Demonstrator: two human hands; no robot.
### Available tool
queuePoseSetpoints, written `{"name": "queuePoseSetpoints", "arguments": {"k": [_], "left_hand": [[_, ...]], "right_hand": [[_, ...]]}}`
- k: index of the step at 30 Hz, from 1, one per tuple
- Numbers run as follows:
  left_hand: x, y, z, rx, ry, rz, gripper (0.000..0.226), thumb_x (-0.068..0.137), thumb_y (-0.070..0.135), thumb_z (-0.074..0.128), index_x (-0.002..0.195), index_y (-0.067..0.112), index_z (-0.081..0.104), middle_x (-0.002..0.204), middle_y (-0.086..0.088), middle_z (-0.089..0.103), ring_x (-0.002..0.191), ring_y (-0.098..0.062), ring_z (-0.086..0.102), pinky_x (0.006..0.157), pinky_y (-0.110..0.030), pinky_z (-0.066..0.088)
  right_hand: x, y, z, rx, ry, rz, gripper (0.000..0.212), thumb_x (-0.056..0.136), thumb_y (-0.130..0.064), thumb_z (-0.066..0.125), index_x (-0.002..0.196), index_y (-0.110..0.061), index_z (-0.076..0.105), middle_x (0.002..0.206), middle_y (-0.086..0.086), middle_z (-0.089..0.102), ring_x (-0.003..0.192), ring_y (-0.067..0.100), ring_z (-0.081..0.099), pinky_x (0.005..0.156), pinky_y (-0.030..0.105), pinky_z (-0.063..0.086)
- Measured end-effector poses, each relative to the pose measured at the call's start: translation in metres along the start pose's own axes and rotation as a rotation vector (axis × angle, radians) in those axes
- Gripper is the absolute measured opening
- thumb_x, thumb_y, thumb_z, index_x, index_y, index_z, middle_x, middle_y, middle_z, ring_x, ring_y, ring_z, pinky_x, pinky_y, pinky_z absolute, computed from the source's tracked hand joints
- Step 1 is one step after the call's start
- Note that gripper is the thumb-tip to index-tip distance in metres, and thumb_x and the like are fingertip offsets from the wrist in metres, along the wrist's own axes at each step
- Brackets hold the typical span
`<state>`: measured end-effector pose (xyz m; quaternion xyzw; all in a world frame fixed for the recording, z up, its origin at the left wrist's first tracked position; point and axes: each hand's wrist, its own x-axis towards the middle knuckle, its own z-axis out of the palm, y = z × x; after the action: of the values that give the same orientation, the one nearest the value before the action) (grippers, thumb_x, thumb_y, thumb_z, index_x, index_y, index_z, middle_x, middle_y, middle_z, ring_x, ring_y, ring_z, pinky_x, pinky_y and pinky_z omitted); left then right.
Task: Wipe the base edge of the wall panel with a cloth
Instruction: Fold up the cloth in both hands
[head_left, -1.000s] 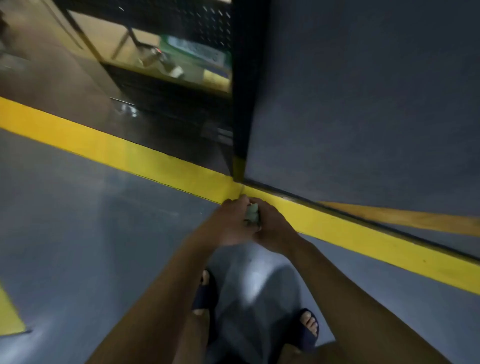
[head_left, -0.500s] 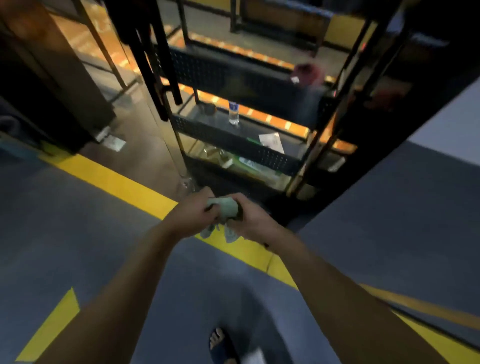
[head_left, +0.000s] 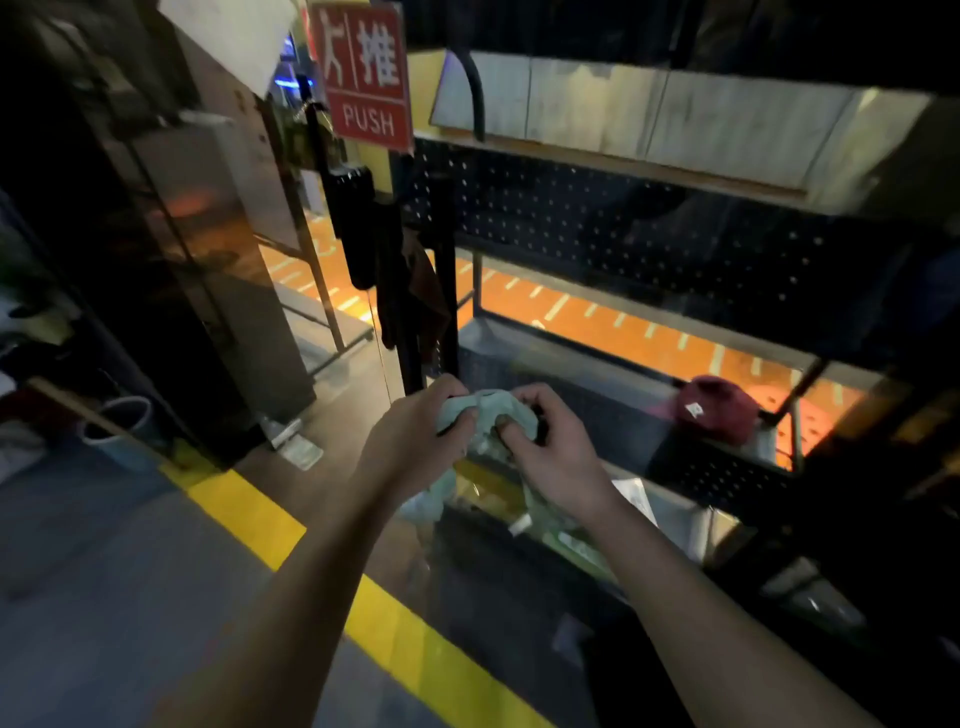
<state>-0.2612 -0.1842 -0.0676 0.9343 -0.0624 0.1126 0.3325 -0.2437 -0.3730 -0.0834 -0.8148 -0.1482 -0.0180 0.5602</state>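
Note:
A pale green cloth (head_left: 488, 415) is bunched between both hands at the middle of the head view, with loose ends hanging below them. My left hand (head_left: 410, 441) grips its left side with curled fingers. My right hand (head_left: 556, 452) pinches its right side. Both hands are held up in the air in front of a glass panel (head_left: 597, 332), well above the floor. The grey wall panel and its base edge are out of view.
A yellow floor stripe (head_left: 249, 519) runs diagonally across the grey floor. A red PUSH sign (head_left: 366, 78) hangs on a glass door. Behind the glass stands a black perforated rack (head_left: 649, 244) with a maroon cap (head_left: 717, 408). A bucket (head_left: 122, 431) sits at left.
My view has swung up from the wall base to the glass door and rack. Both hands lifted the cloth off the floor edge and now hold it in the air.

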Motion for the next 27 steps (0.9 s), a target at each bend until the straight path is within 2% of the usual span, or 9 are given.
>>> {"name": "queuePoseSetpoints", "arguments": {"k": [3,6,8,14,17,19,22,24,27], "left_hand": [[0.06,-0.011,-0.038,0.064,0.115,0.061,0.016,0.1,0.035,0.062,0.109,0.022,0.06,0.083,0.007,0.063,0.072,-0.02,0.063,0.057,-0.035,0.045],[0.118,-0.023,-0.08,0.049,0.169,0.106,0.014,0.101,0.036,0.061,0.107,0.023,0.06,0.081,0.008,0.066,0.066,-0.008,0.063,0.054,-0.028,0.045],[0.153,-0.035,-0.105,0.041,0.167,0.072,0.012,0.102,0.039,0.058,0.105,0.028,0.058,0.081,0.011,0.065,0.068,-0.004,0.061,0.055,-0.028,0.043],[0.25,-0.081,-0.156,-0.049,0.219,0.147,0.008,0.101,0.04,0.058,0.1,0.032,0.06,0.079,0.008,0.065,0.065,-0.016,0.06,0.056,-0.034,0.043],[0.289,-0.111,-0.156,-0.112,0.125,0.154,0.005,0.101,0.036,0.06,0.1,0.031,0.058,0.076,0.003,0.06,0.057,-0.021,0.053,0.053,-0.034,0.037],[0.298,-0.132,-0.146,-0.111,0.031,0.17,0.009,0.102,0.034,0.06,0.109,0.028,0.058,0.075,0.002,0.061,0.059,-0.025,0.056,0.053,-0.036,0.039],[0.303,-0.155,-0.135,-0.2,-0.174,0.201,0.012,0.104,0.029,0.057,0.114,0.032,0.052,0.081,0.003,0.065,0.066,-0.025,0.064,0.056,-0.042,0.049],[0.307,-0.164,-0.134,-0.168,-0.291,0.206,0.013,0.104,0.03,0.056,0.114,0.034,0.049,0.089,-0.004,0.068,0.07,-0.028,0.067,0.058,-0.044,0.052],[0.306,-0.171,-0.135,-0.096,-0.373,0.26,0.02,0.104,0.031,0.057,0.123,0.026,0.052,0.107,-0.007,0.065,0.079,-0.029,0.065,0.064,-0.039,0.049]], "right_hand": [[0.068,-0.032,0.012,-0.014,0.021,-0.102,0.012,0.094,-0.019,0.062,0.106,-0.02,0.058,0.094,-0.005,0.063,0.08,0.005,0.059,0.065,0.017,0.044],[0.134,-0.067,0.023,-0.069,0.074,-0.164,0.013,0.095,-0.024,0.06,0.107,-0.021,0.058,0.091,-0.005,0.062,0.073,0.005,0.057,0.06,0.018,0.04],[0.175,-0.084,0.032,-0.154,0.109,-0.198,0.017,0.093,-0.027,0.06,0.109,-0.023,0.058,0.095,-0.005,0.062,0.08,0.006,0.059,0.063,0.019,0.04],[0.281,-0.116,0.065,-0.336,0.298,-0.302,0.021,0.094,-0.025,0.062,0.114,-0.021,0.06,0.103,0.002,0.057,0.091,0.012,0.055,0.074,0.024,0.04],[0.308,-0.112,0.087,-0.499,0.383,-0.26,0.029,0.093,-0.027,0.062,0.121,-0.023,0.058,0.109,0.002,0.057,0.095,0.017,0.059,0.075,0.035,0.051],[0.312,-0.107,0.101,-0.562,0.426,-0.183,0.028,0.093,-0.027,0.062,0.12,-0.025,0.057,0.114,0.001,0.062,0.1,0.022,0.063,0.077,0.042,0.055],[0.305,-0.104,0.109,-0.552,0.505,0.006,0.02,0.091,-0.023,0.062,0.11,-0.029,0.058,0.107,-0.001,0.069,0.092,0.023,0.066,0.074,0.041,0.056],[0.297,-0.096,0.11,-0.633,0.468,0.167,0.023,0.088,-0.019,0.062,0.105,-0.032,0.058,0.102,-0.003,0.069,0.087,0.023,0.065,0.07,0.04,0.057],[0.281,-0.083,0.114,-0.634,0.391,0.261,0.023,0.085,-0.017,0.064,0.1,-0.036,0.063,0.099,-0.006,0.068,0.086,0.017,0.066,0.072,0.035,0.057]]}}
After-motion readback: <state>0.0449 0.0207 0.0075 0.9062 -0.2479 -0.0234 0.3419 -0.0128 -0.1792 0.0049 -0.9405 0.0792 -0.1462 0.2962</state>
